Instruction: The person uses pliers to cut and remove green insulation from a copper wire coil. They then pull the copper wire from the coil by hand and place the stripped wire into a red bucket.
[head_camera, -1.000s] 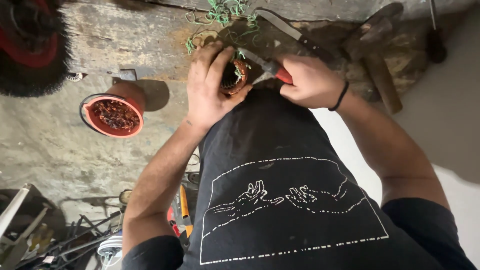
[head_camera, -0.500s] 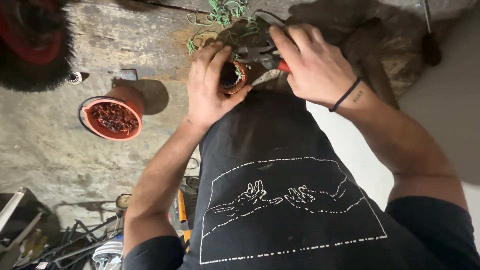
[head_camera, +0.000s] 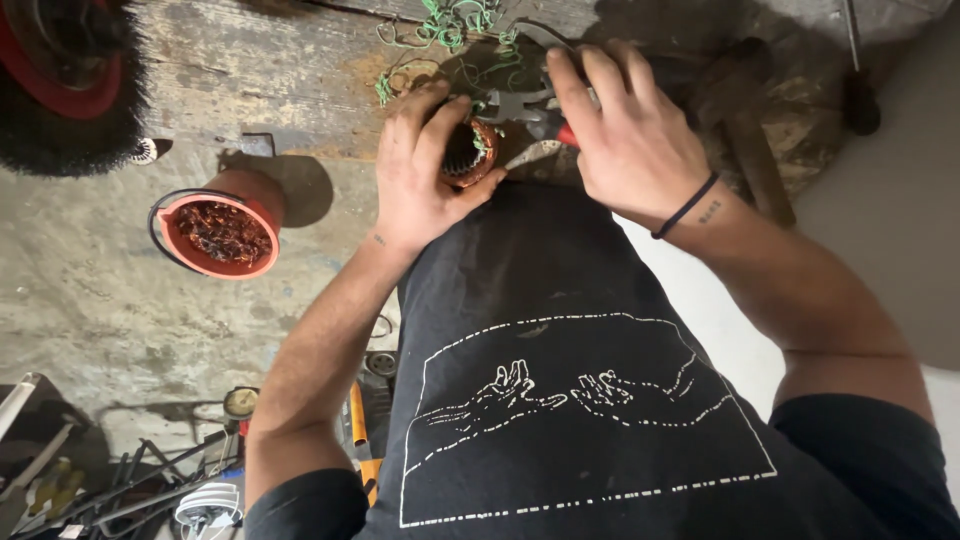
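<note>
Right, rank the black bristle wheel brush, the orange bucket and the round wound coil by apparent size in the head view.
1. Black bristle wheel brush, though cropped.
2. Orange bucket.
3. Round wound coil, partly hidden by the left hand.

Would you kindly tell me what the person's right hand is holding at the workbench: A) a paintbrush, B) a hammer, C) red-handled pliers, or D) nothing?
C: the right hand grips red-handled pliers beside the wound metal core that the left hand holds.
</note>
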